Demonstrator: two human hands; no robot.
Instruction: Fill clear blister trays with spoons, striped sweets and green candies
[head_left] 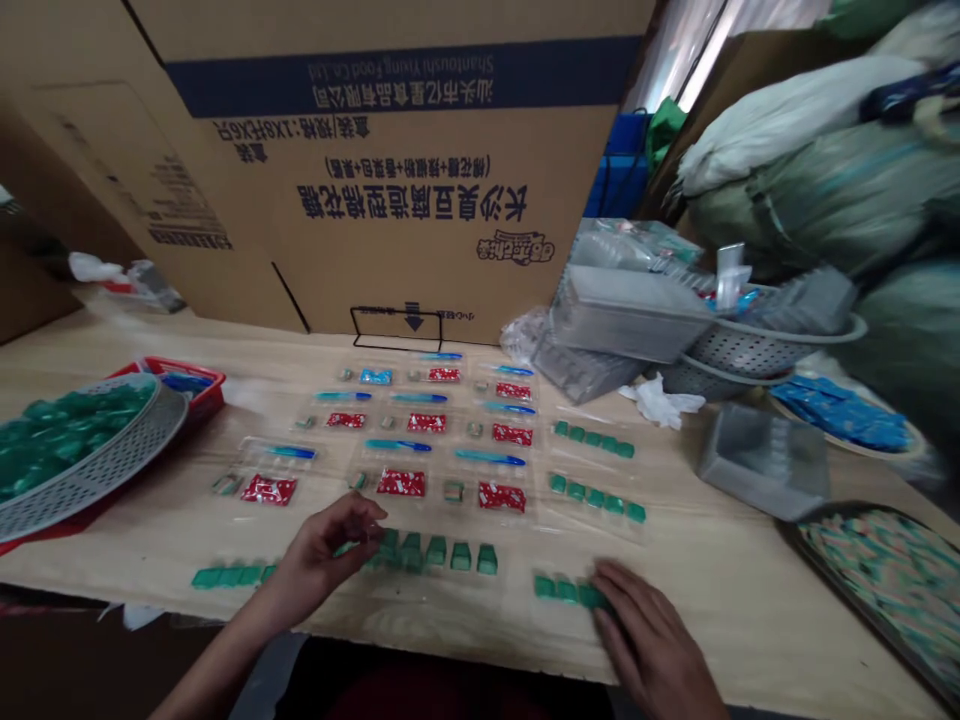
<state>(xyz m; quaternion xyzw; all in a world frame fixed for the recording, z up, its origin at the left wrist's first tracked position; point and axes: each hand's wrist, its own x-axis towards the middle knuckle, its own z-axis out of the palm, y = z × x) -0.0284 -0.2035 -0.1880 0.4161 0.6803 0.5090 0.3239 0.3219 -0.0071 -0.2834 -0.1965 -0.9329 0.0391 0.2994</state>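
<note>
My left hand (330, 548) is at the left end of a row of green cup-like pieces (437, 552) in a clear tray. Its thumb and forefinger are brought together in a pinch; what is between them, if anything, I cannot make out. At the right, my right hand (651, 632) rests with fingers stretched out over the end of a shorter green row (566, 592), partly covering it. Another green row (229, 577) runs left of my left wrist. Beyond the hands lie clear trays with red packets (401, 483), blue tubes (490, 457) and small striped pieces (454, 491).
A large cardboard box (390, 200) stands at the back. On the left, a grey basket (112, 480) of green pieces sits over a red basket (217, 390). Clear containers (630, 310), blue packets (847, 410) and a dark tray (806, 540) of pastel pieces are at right.
</note>
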